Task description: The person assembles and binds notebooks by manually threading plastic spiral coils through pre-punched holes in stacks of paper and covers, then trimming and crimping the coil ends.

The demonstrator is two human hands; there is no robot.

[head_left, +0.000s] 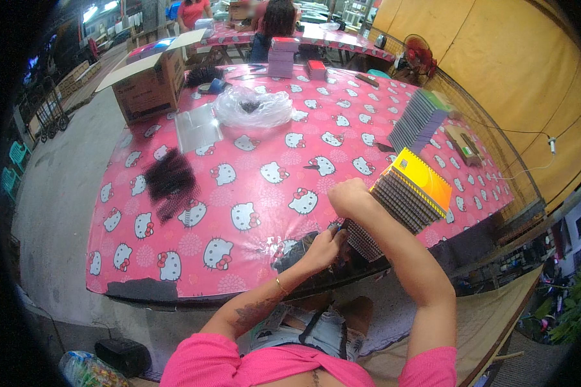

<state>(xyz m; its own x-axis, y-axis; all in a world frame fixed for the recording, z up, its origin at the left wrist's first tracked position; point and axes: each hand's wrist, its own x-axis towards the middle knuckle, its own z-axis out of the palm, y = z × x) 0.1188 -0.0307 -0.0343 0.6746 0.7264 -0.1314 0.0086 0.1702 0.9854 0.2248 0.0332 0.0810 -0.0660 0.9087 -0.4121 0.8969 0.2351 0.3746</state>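
Observation:
A tall stack of spiral-bound notebooks [400,197] leans at the table's near right edge. Its top notebook has a yellow and orange cover [425,182], and dark coils line the side facing me. Just left of the stack, my left hand [325,249] is closed around a small dark item with a bit of blue, too hidden to name. My right hand [350,195] is bent at the wrist beside the stack's upper left corner, above the left hand. Its back faces up and its fingers are hidden. A bunch of black spiral coils [169,182] lies on the table's left.
The pink patterned table cover [258,193] is torn along the near edge. Beyond are a cardboard box [147,87], a clear plastic bag [252,106], clear sheets [198,127] and another notebook stack [414,126]. A red fan [419,55] stands far right; two people are at the back.

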